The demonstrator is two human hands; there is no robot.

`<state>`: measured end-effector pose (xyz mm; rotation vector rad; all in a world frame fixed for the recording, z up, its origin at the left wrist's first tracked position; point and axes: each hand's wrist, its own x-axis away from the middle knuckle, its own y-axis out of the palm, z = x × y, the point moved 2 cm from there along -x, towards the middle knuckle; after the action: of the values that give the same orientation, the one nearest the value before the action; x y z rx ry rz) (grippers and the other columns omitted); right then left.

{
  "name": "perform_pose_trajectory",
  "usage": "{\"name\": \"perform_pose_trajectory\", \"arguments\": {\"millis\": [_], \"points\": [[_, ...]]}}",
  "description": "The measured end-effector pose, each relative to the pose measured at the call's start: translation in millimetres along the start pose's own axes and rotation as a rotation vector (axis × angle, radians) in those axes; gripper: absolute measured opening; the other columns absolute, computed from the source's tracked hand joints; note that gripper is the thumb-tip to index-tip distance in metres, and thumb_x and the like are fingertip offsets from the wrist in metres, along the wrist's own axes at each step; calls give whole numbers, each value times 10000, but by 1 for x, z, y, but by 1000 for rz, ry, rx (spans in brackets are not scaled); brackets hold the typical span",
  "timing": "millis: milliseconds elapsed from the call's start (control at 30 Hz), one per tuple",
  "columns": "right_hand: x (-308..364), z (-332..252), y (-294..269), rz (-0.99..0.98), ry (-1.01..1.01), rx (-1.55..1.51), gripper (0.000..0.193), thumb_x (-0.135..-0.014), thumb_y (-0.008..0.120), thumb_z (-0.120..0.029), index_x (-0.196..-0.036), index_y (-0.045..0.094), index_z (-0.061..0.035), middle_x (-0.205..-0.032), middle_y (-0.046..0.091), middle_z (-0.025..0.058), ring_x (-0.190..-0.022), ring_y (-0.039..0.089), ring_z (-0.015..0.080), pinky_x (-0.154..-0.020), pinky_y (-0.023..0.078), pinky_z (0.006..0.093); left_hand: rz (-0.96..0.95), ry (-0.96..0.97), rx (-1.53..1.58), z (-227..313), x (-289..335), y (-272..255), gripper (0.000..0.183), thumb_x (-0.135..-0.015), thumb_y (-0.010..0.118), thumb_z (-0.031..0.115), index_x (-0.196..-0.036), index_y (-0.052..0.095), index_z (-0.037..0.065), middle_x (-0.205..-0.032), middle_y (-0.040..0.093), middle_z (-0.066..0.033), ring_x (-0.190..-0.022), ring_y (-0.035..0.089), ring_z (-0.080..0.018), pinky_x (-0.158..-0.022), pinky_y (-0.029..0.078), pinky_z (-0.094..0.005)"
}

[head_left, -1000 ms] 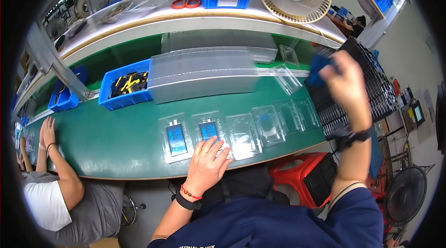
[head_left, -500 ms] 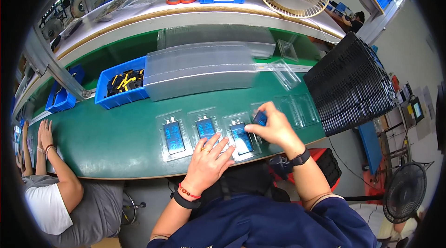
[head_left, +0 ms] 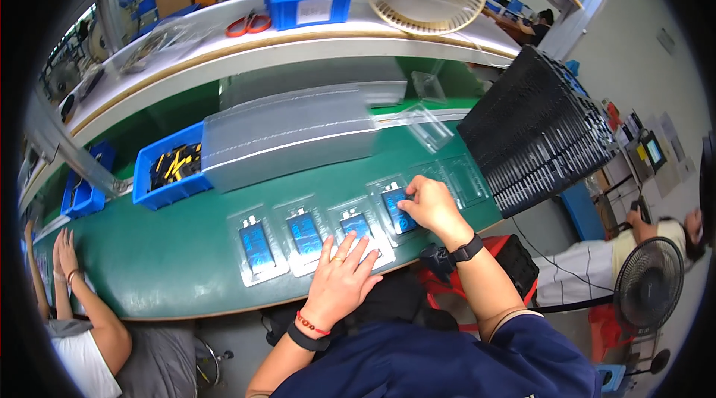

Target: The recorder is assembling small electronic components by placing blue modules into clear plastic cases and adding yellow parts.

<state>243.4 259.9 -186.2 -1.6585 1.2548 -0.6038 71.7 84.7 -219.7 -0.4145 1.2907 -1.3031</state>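
Observation:
Flat blue-and-black batteries with metal tabs lie in a row of clear plastic blister trays on the green table. My right hand (head_left: 432, 208) pinches the upper right edge of the rightmost battery (head_left: 395, 213), which sits in its tray. Resting with spread fingers, my left hand (head_left: 341, 279) covers the lower part of the neighbouring battery (head_left: 355, 224) and its tray. Farther left are two more, a battery (head_left: 304, 234) and the leftmost battery (head_left: 256, 246), neither one touched.
Empty clear trays (head_left: 471, 182) lie right of my right hand, beside a tall stack of black trays (head_left: 533, 133). Behind the row stand long clear tray stacks (head_left: 291, 140) and a blue bin (head_left: 153, 193) of black-and-yellow pieces. A co-worker's hands (head_left: 66, 252) are at far left.
My right hand has lowered the tilted battery flat into the rightmost tray. My left hand stays over the neighbouring tray. The view has shifted, and a person has come into sight at right.

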Motion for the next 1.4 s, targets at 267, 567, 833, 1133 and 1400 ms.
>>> {"name": "perform_pose_trajectory", "arguments": {"millis": [267, 567, 833, 1133, 1400], "points": [[0, -2, -6, -183, 32, -137, 437, -738, 821, -149, -1100, 621, -8, -732, 653, 110, -705, 661, 251, -665, 518, 377, -3, -24, -28, 3, -2, -2, 438, -808, 754, 323, -1176, 672, 101, -1324, 588, -120, -1299, 491, -339, -1085, 332, -579], [1, -17, -15, -203, 46, -47, 484, -705, 847, -186, -1097, 604, -42, -926, 620, 132, -901, 626, 289, -794, 510, 382, 19, 10, -16, 2, 0, 0, 432, -806, 755, 325, -1163, 670, 97, -1310, 592, -123, -1293, 491, -338, -1092, 327, -579], [-19, -26, -268, 378, -200, 39, 345, -747, 770, -263, -940, 676, 7, -785, 669, 152, -743, 680, 284, -655, 531, 407, 17, -2, -69, 4, 0, 0, 434, -776, 767, 333, -1126, 683, 91, -1272, 607, -135, -1270, 499, -365, -1088, 308, -596], [-140, 46, -430, 255, 470, 497, 398, -825, 754, -368, -917, 725, 18, -842, 714, 134, -748, 672, 256, -702, 542, 387, -16, 24, -64, 5, 4, 1, 453, -871, 670, 280, -1248, 616, 34, -1279, 578, -202, -1273, 476, -401, -1100, 311, -595], [-178, 140, -406, -65, 475, 735, 574, -885, 669, -489, -1140, 686, 25, -1111, 706, 185, -1014, 669, 331, -893, 505, 430, 5, 15, -57, 7, 3, 1, 455, -856, 690, 277, -1232, 622, 29, -1271, 582, -203, -1269, 482, -400, -1098, 315, -590]]}}
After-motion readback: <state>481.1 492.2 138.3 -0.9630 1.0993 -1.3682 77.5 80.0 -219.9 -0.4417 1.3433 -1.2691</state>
